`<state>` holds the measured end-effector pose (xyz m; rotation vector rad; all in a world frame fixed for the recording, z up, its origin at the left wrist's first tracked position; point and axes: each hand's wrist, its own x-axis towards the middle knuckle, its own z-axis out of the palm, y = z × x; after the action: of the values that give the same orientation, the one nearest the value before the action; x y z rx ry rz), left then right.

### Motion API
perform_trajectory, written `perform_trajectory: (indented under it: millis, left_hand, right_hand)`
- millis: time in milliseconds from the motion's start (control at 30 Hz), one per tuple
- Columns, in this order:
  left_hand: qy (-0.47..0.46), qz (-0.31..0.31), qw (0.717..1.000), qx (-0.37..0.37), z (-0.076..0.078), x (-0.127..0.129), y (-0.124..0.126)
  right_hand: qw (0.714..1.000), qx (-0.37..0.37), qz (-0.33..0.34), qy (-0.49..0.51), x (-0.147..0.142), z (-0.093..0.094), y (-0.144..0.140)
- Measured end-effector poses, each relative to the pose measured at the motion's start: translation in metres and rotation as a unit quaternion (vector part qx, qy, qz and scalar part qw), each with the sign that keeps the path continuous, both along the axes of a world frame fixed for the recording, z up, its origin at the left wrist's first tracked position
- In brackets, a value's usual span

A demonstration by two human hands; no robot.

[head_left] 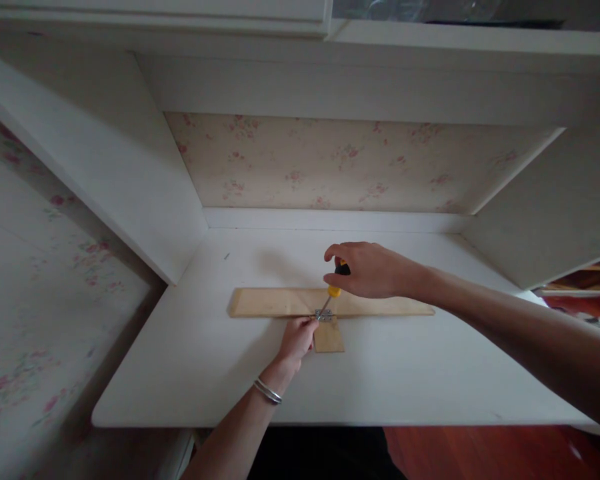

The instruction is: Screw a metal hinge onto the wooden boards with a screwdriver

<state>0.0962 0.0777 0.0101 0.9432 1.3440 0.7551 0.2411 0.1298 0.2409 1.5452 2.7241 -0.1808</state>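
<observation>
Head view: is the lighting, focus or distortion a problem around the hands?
Head view: dim, soft light; faint shadow behind the right hand on the white desk; edges bow with wide-angle distortion; small metal hinge by the left hand is unsharp.

On the white table (190, 373), a long wooden strip (380, 305) lies parallel to the back edge, a short wooden piece (329, 339) jutting toward the front edge. The right hand (373, 270) grips a yellow-and-black screwdriver (330, 297), tip on a metal bracket (323, 315) at their joint. The left hand (296, 339), a bracelet (267, 391) at its wrist, pinches beside the bracket.
</observation>
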Motion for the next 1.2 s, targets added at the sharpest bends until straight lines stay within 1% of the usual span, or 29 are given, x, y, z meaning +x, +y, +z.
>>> perform_trajectory:
  millis: [67,200,367,433,567,700,767,867,967,1200]
  left_hand:
    - [-0.005,0.001,1.0,0.001,-0.001,0.0,0.0]
    - [-0.014,-0.003,1.0,0.008,-0.004,0.0,0.001]
    - [-0.002,0.0,1.0,0.017,-0.004,0.001,0.0]
    - [-0.003,0.001,1.0,0.019,-0.003,0.002,0.0]
    - [-0.002,0.008,1.0,0.009,-0.002,0.002,0.0]
    - [-0.006,0.011,1.0,0.005,-0.003,0.002,0.0]
    - [0.002,0.009,1.0,0.001,-0.003,0.002,0.0]
    - [0.021,0.008,1.0,0.001,-0.004,0.003,0.0]
    - [0.024,0.007,1.0,0.008,-0.004,0.003,0.0]
    - [0.027,0.005,1.0,0.012,-0.002,0.002,0.0]
  right_hand:
    - [1.0,0.008,0.003,0.002,0.001,-0.001,0.0]
    - [0.999,0.008,0.044,0.011,0.004,0.0,-0.002]
    - [0.999,0.034,0.005,0.029,0.008,0.0,-0.002]
    - [0.998,0.039,0.011,0.039,0.01,-0.002,-0.003]
    - [0.998,0.009,0.031,0.048,0.015,-0.004,-0.006]
    - [0.999,-0.001,-0.011,0.042,0.017,-0.007,-0.007]
    - [0.999,0.007,-0.013,0.045,0.018,-0.008,-0.007]
    - [0.997,0.013,0.029,0.065,0.024,-0.009,-0.009]
    - [0.993,-0.01,0.067,0.096,0.03,-0.006,-0.013]
    - [0.982,-0.048,0.124,0.136,0.037,-0.001,-0.02]
